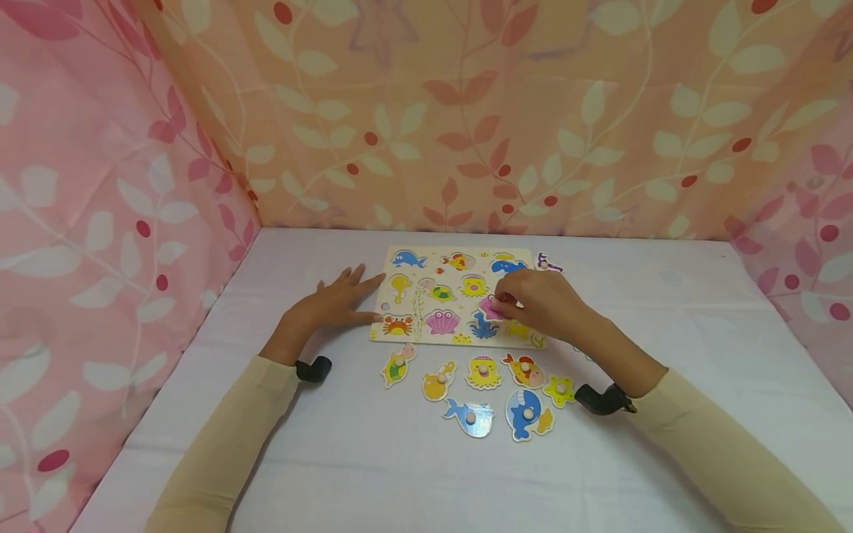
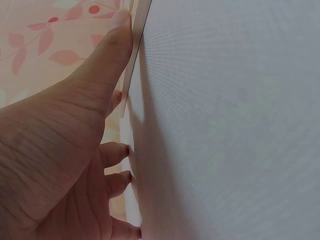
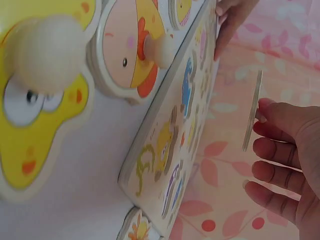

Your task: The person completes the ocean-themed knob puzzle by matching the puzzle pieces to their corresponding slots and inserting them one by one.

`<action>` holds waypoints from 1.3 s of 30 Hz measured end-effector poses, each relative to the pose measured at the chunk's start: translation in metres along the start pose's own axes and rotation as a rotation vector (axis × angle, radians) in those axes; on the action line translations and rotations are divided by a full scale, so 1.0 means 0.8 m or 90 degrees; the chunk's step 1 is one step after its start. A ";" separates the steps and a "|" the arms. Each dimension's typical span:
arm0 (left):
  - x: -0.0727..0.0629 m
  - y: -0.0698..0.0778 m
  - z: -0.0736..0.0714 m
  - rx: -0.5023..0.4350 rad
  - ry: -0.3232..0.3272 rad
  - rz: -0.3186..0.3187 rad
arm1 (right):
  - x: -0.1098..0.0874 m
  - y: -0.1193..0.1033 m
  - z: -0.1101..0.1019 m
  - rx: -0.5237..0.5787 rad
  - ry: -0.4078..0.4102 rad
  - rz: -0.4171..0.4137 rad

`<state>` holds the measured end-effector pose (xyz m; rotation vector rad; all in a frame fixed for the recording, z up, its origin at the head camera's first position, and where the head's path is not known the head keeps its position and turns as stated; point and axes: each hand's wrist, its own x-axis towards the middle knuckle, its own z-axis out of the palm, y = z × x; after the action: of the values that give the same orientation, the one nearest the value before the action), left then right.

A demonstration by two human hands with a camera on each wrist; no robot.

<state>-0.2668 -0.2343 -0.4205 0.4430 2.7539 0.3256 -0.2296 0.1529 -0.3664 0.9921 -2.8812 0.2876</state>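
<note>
The cream wooden puzzle board (image 1: 400,340) lies on the table with painted sea-animal shapes. My left hand (image 1: 340,300) is spread at the board's left edge, its thumb and a fingertip touching there. In the left wrist view the thumb (image 2: 107,57) lies along the board's side. Over the right half of the board, my right hand (image 1: 543,300) pinches a pink shell piece (image 1: 492,308) by its knob. The right wrist view shows that piece (image 3: 252,112) edge-on, raised off the board. The painted pink shell (image 1: 441,322) is left of it.
Knobbed pieces lie in front of the board: a turtle (image 1: 398,366), an octopus (image 1: 483,372), a red-yellow fish (image 1: 524,370), a star (image 1: 560,391), a light blue whale (image 1: 472,419) and others. A purple piece (image 1: 548,263) sits by the far right corner. Patterned cloth (image 1: 426,148) stands behind.
</note>
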 end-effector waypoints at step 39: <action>0.007 -0.005 0.001 0.004 -0.008 0.001 | 0.059 -0.049 0.046 0.007 -0.053 -0.084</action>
<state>-0.2725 -0.2365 -0.4236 0.4481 2.7423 0.3142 -0.2432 0.0867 -0.3903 1.2190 -2.8724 0.2580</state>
